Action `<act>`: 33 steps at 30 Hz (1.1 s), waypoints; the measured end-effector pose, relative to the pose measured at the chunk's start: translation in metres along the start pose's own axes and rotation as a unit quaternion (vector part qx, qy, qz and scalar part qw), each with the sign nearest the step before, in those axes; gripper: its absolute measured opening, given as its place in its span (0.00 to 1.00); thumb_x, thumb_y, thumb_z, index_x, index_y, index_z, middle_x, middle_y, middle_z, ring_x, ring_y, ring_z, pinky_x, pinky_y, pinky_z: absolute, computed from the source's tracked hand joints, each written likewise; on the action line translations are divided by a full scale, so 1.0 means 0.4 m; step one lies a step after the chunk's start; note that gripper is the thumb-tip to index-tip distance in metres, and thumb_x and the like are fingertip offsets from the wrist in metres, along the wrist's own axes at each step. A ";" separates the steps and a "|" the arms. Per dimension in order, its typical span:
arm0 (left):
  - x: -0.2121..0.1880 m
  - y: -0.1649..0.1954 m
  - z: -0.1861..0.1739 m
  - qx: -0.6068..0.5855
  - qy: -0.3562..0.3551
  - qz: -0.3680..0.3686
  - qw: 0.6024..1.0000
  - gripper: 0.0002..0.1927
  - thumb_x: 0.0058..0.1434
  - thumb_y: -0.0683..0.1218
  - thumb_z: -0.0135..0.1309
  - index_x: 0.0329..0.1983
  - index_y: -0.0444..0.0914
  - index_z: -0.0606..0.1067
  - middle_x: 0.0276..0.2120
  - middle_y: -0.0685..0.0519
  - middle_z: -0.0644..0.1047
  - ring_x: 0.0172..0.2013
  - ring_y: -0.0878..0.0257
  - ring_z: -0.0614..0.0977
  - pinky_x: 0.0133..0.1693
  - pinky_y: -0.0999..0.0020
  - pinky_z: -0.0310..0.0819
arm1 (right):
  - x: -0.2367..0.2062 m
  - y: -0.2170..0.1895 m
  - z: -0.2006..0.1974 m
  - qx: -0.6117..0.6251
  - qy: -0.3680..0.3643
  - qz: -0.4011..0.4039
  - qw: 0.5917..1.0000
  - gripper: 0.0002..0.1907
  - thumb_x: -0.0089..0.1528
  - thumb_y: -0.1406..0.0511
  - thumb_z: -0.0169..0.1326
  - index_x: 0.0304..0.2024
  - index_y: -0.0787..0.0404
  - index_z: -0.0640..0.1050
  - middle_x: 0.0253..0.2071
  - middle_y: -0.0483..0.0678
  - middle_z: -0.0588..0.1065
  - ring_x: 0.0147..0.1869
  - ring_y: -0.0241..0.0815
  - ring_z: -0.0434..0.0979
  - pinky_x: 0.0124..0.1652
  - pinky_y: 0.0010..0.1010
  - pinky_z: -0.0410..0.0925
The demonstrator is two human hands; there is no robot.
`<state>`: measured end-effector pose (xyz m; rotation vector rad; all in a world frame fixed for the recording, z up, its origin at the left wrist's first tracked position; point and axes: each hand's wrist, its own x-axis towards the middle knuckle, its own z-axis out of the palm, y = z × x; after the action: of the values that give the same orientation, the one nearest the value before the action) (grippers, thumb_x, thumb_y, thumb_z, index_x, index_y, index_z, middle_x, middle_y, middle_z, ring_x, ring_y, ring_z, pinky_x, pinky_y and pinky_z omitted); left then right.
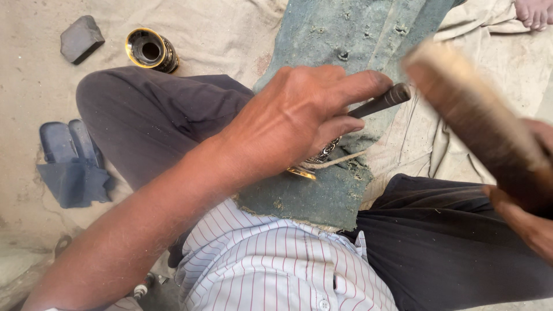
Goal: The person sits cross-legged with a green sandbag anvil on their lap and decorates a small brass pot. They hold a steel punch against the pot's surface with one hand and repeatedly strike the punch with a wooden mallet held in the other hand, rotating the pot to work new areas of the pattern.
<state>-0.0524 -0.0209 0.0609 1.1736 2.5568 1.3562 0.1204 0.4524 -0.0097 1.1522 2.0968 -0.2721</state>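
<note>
My left hand grips a dark metal punch, its tip hidden under my fingers. Beneath the hand lies a small engraved metal piece with a gold rim, resting on a green worn block between my knees. My right hand at the right edge holds a wooden mallet, which is raised and blurred, just right of the punch's top end.
A dark engraved vessel with a gold rim lies on the cloth at upper left, next to a grey stone. A blue-grey folded thing lies by my left knee. Someone's bare toes show at the top right corner.
</note>
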 end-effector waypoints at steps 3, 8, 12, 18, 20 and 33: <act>0.004 0.000 0.005 -0.020 0.026 0.005 0.999 0.23 0.63 0.48 0.63 0.60 0.49 0.70 0.32 0.57 0.78 0.31 0.63 0.81 0.35 0.66 0.79 | -0.021 -0.006 -0.021 -0.132 -0.017 -0.113 0.985 0.59 0.57 0.27 0.40 0.73 0.63 0.62 0.62 0.67 0.64 0.69 0.62 0.60 0.63 0.50 0.62; 0.011 -0.006 0.002 -0.017 0.007 -0.001 1.000 0.23 0.62 0.47 0.63 0.60 0.47 0.72 0.30 0.54 0.78 0.29 0.62 0.80 0.30 0.67 0.78 | -0.032 0.012 -0.048 -0.336 -0.027 -0.331 0.881 0.56 0.56 0.26 0.22 0.76 0.48 0.63 0.61 0.55 0.71 0.62 0.44 0.74 0.62 0.33 0.69; 0.008 -0.008 -0.002 -0.040 0.010 -0.002 0.999 0.22 0.62 0.47 0.64 0.58 0.48 0.72 0.31 0.55 0.79 0.30 0.62 0.81 0.32 0.66 0.79 | 0.010 -0.015 -0.015 -0.181 -0.042 -0.089 0.979 0.54 0.59 0.30 0.33 0.72 0.59 0.64 0.61 0.66 0.68 0.67 0.54 0.67 0.60 0.41 0.69; 0.012 -0.013 -0.003 -0.037 -0.005 -0.020 0.999 0.22 0.61 0.47 0.64 0.58 0.48 0.72 0.30 0.56 0.79 0.31 0.62 0.82 0.33 0.65 0.79 | 0.026 0.013 -0.022 -0.169 -0.007 -0.146 0.975 0.44 0.62 0.38 0.39 0.67 0.62 0.68 0.55 0.62 0.71 0.59 0.52 0.72 0.56 0.40 0.72; 0.010 -0.015 -0.011 -0.046 0.010 -0.003 0.999 0.23 0.62 0.46 0.65 0.59 0.46 0.71 0.31 0.54 0.79 0.32 0.60 0.82 0.34 0.63 0.79 | 0.012 0.032 -0.028 -0.158 -0.005 -0.158 0.975 0.41 0.63 0.40 0.41 0.66 0.63 0.69 0.53 0.61 0.72 0.57 0.51 0.73 0.54 0.40 0.73; 0.003 -0.021 -0.011 -0.044 0.014 -0.005 0.999 0.23 0.62 0.46 0.65 0.58 0.46 0.71 0.32 0.53 0.80 0.31 0.58 0.82 0.35 0.62 0.79 | -0.144 -0.108 -0.068 -0.047 0.021 -0.176 0.983 0.22 0.69 0.56 0.54 0.54 0.69 0.77 0.40 0.55 0.79 0.40 0.47 0.84 0.45 0.37 0.80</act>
<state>-0.0601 -0.0261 0.0581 1.1335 2.4888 1.4769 0.0923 0.4035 0.0424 0.7331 2.3183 -0.3101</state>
